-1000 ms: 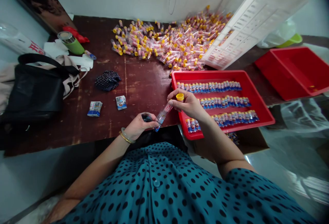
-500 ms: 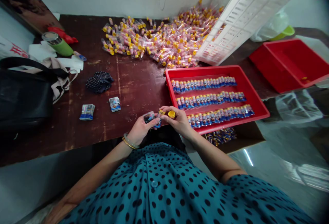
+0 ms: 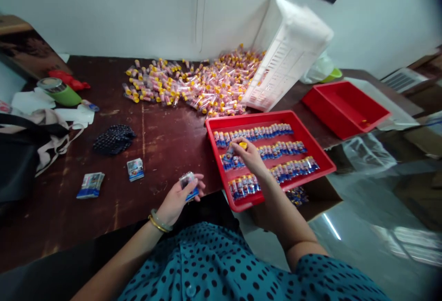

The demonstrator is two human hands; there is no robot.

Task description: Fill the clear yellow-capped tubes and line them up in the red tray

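My right hand [image 3: 249, 155] reaches into the near red tray [image 3: 312, 147] and is closed on a clear tube with a yellow cap [image 3: 242, 145], over the middle row of filled tubes [image 3: 276, 150]. My left hand [image 3: 180, 195] stays at the table's front edge, fingers curled round a small stack of printed packets [image 3: 188, 182]. Three rows of tubes lie in the tray.
A big heap of yellow-capped tubes [image 3: 193, 84] lies at the back beside a tilted white crate [image 3: 285, 52]. A second red tray [image 3: 345, 107] stands to the right. On the brown table [image 3: 165, 140] are two packet bundles [image 3: 90, 185], a dark cloth [image 3: 113, 137], a green flask [image 3: 58, 90] and a black bag [image 3: 17, 163].
My right hand has left the left hand and carried the capped tube forward into the red tray. The left hand keeps its packets. My head has lifted, so the view shifted up.
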